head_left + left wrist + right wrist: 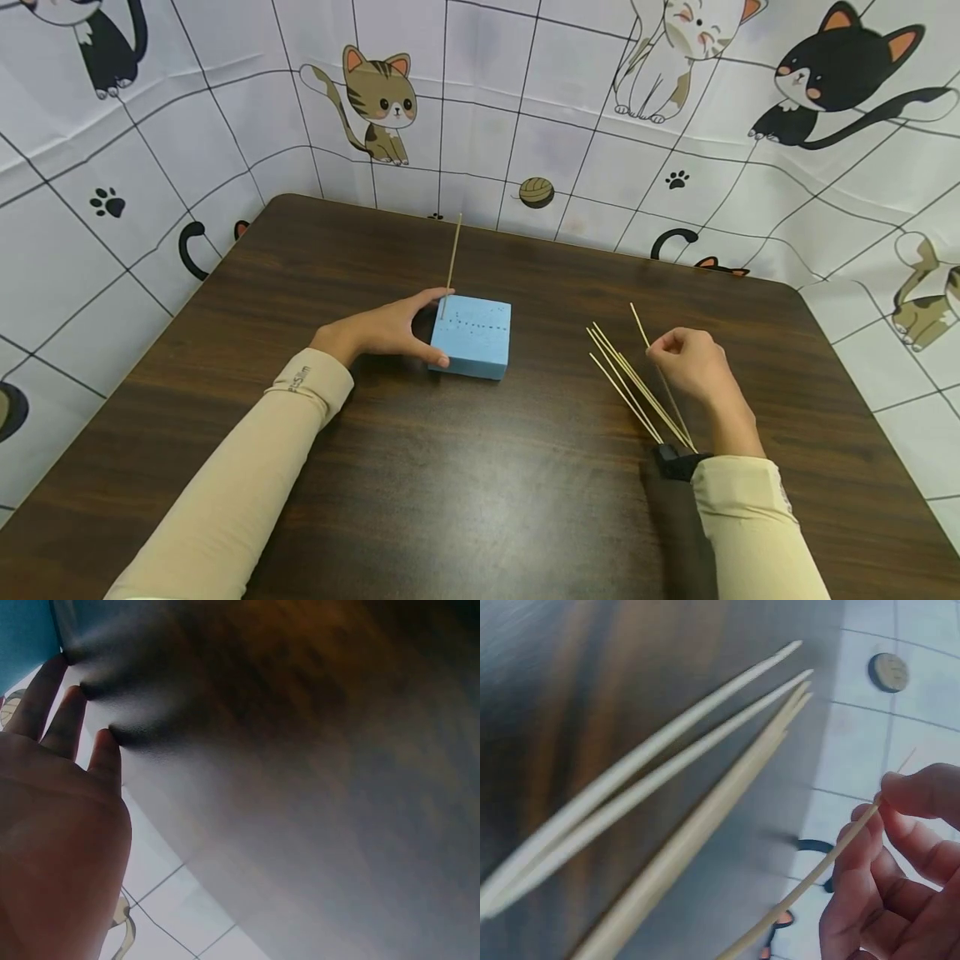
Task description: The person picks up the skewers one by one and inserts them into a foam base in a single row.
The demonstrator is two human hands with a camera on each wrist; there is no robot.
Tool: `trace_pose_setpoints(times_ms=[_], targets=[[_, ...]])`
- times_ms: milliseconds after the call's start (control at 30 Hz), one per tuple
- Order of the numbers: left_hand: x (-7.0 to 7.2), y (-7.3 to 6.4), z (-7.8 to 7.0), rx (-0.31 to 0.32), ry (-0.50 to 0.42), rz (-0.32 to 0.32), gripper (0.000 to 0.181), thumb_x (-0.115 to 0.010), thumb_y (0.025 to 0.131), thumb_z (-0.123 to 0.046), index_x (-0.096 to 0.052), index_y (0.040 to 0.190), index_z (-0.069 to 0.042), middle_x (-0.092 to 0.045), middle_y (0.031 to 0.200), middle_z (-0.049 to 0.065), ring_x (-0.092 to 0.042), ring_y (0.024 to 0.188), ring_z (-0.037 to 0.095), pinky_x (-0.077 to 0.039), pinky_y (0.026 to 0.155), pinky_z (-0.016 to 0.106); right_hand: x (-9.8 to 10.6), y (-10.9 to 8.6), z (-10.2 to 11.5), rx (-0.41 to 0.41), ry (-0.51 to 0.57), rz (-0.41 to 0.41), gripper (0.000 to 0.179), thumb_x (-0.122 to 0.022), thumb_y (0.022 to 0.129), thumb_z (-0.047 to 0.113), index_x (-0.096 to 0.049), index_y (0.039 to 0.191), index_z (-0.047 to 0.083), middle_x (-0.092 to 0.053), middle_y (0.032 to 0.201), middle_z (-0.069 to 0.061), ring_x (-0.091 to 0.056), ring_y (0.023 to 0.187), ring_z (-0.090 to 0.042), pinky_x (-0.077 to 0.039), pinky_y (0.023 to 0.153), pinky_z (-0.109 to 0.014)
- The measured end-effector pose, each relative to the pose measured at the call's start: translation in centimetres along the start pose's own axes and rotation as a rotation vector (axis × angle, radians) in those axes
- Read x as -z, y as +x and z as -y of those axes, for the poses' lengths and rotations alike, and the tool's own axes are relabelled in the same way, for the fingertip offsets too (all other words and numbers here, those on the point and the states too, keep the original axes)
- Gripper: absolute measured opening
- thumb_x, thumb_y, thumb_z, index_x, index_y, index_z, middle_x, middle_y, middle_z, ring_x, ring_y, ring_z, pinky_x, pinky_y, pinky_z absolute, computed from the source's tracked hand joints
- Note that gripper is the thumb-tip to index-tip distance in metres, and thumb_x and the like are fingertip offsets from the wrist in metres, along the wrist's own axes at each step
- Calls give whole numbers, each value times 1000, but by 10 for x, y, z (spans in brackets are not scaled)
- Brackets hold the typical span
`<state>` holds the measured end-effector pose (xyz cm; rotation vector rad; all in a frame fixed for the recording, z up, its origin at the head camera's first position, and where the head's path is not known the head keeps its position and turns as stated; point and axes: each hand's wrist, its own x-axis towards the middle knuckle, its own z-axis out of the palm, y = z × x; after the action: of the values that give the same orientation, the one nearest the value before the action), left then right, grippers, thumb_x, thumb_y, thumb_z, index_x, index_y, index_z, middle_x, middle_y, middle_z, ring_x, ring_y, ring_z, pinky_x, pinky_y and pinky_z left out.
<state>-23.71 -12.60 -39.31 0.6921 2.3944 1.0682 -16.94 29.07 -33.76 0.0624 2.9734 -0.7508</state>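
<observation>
My left hand (382,331) holds a light blue foam block (480,346) at its left side, thumb at the near corner and index finger at the far one. A row of small holes runs across the block's top. One thin wooden skewer (453,254) stands up from the block near its far left corner, leaning slightly. To the right, my right hand (693,362) pinches another skewer (802,889) between thumb and fingertip, its tip sticking out past them. Several more skewers (697,832) lie beside that hand, their far ends spread.
A dark wood-grain table (465,500) carries everything. Next to the right wrist is a small black object (675,462), partly behind the sleeve. White tiled sheeting (480,125) with cartoon cats rises behind the table's far edge and along its sides.
</observation>
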Motion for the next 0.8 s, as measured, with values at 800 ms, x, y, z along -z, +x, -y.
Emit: trace_pose_setpoints(times_ms=[800], targets=[[1,1,0,11,6,-8,114,-86,74,-44,-14,160,-23,-18,164,7,-20,149,29,-20,117,57,9,8,89,238,259,-465,17,-64,96,18,-69,98,2,-60,78,4,-51,69,-5,-40,65,-21]])
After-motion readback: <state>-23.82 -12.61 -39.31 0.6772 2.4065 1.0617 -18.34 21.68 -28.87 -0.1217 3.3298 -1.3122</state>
